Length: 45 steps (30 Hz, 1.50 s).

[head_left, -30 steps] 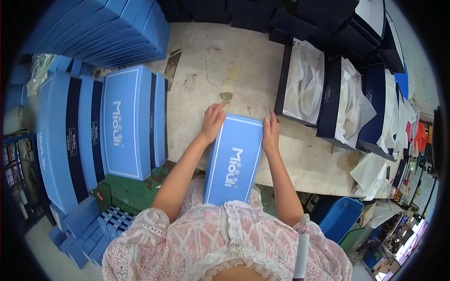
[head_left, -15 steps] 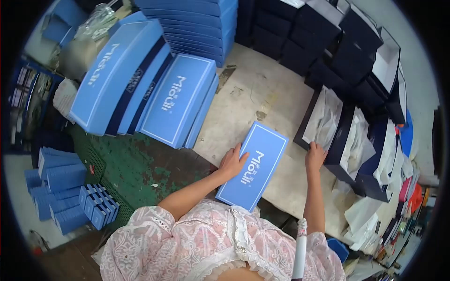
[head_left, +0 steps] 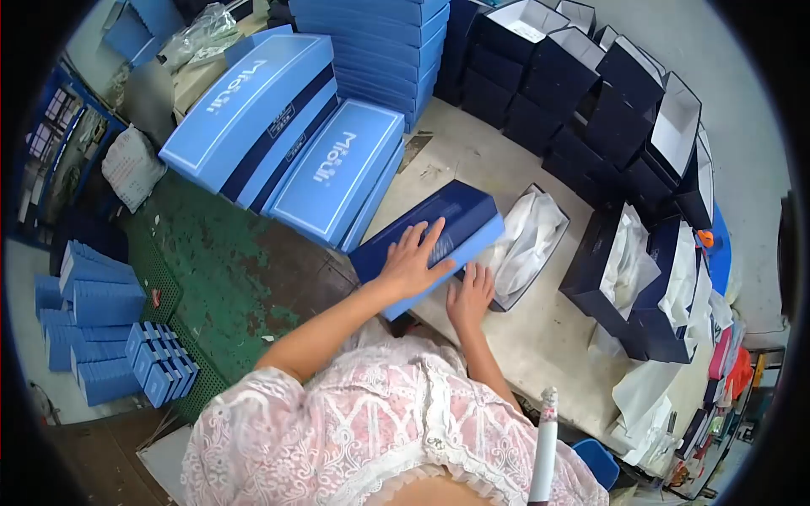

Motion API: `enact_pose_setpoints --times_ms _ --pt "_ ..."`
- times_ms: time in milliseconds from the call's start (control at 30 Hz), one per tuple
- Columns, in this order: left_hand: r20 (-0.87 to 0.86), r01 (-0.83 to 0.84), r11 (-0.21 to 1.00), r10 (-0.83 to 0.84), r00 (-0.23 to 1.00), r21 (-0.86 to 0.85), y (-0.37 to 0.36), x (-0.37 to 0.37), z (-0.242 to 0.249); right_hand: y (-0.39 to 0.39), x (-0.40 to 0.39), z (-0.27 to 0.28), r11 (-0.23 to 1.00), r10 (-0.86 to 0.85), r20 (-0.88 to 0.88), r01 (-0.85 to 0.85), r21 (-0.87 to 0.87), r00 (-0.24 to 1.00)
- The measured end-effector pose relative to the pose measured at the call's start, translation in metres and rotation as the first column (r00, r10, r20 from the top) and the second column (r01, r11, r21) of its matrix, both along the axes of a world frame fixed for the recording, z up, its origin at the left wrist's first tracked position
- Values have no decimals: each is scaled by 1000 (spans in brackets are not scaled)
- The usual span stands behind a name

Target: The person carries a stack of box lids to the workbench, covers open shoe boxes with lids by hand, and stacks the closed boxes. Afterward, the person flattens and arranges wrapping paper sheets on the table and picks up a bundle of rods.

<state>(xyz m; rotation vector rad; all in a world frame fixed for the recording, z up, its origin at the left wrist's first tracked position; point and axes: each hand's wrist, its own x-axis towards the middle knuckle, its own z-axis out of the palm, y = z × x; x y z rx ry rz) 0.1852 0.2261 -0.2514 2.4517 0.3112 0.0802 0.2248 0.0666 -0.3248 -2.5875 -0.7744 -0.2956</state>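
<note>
Head view: a pale, worn table supports the open box. Just left of the open box is the blue-and-navy box; whether the two touch cannot be told.

Handling, blue-and-navy box: probably stiff card, and light if unfilled; its contents are not visible. Smooth faces may slide under flat fingers, and corners would likely dent under a hard squeeze. Hold across both long sides near mid-length, with even pressure.

Handling, open box: likely stiff card. Hold by opposite walls, low down, rather than by the thin rim.

Handling, white paper inside the open box: likely soft, very light and easily torn. Avoid catching it with the fingers.

Appearance: the blue-and-navy box is long and rectangular, with a navy face upward carrying small faint print and a light blue face along its near side. The open box has dark walls. The paper is crumpled and fills most of the opening.

Hands: the left hand, left of the open box, rests on the navy face, fingers spread. The right hand is at the open box's near left corner, fingers slightly bent; whether they pinch the wall cannot be told.
</note>
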Motion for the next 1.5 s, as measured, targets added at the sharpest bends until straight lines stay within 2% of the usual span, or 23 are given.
enact_pose_setpoints --times_ms 67,200,233,267,333,367,433,533,567,667,767,833,867,933,967,1000,1067,1100,1133,1200,1233,1400,1500 --pt "-150 90 941 -42 988 327 -2 -16 10 -5 11 -8 996 66 6 -66 59 998" --pt "-95 -26 966 53 994 259 7 -3 -8 -11 27 12 970 112 -29 -103 218 993" --pt "-65 -33 939 59 996 343 6 -2 -9 -14 21 18 956 121 -203 -59 288 972" --pt "-22 -31 939 40 999 341 7 -2 -10 -16 12 6 899 198 -465 29 436 863" --pt "63 -30 941 9 998 338 11 -5 -12 -15 -8 -23 735 440 -777 316 600 450" --pt "45 16 883 -42 998 469 10 -10 -6 -6 -17 -22 637 566 -792 487 597 230" --pt "-92 137 844 -103 990 518 4 -31 -1 13 -26 -14 461 799 -580 782 420 -160" --pt "-209 181 842 -83 974 509 5 -58 2 26 -16 -2 619 684 -722 609 496 -107" --pt "-228 173 852 -64 971 494 4 -62 6 26 -13 -3 628 681 -721 607 487 -127" --pt "-230 125 879 -17 973 460 3 -64 5 29 -14 17 717 566 -824 516 468 -39" --pt "-193 63 883 32 981 465 4 -59 -1 32 -14 11 715 566 -823 521 466 -41" --pt "-134 29 911 29 991 412 14 -56 -6 33 -15 5 624 660 -748 604 495 -69" --pt "-178 -41 956 96 979 291 20 -52 3 33 -15 2 575 704 -706 644 505 -75" --pt "-272 -203 978 207 940 46 35 -40 26 35 -16 -25 625 565 -814 576 527 132" --pt "-184 -261 965 250 951 -39 44 -35 30 38 -15 -25 650 485 -841 543 531 241" --pt "-152 -286 926 255 955 -244 50 -34 38 36 -13 -24 627 460 -855 594 503 239" --pt "-82 -272 738 283 956 -618 57 -35 78 33 -6 5 575 410 -883 686 446 231" --pt "-29 -231 716 283 959 -659 58 -39 85 28 -4 10 394 730 -665 698 598 158" --pt "5 -189 699 265 964 -690 60 -41 91 24 -5 18 388 836 -549 739 551 -30" --pt "65 -103 659 225 972 -745 66 -50 101 29 -14 61 474 810 -580 675 565 -85" --pt "67 -87 662 204 977 -744 71 -53 113 35 -12 77 498 803 -589 640 585 -86" --pt "145 -112 583 375 916 -804 110 -69 121 97 2 101 430 830 -549 512 743 99" --pt "181 -92 530 441 879 -843 136 -77 126 131 3 121 453 825 -554 456 766 113"
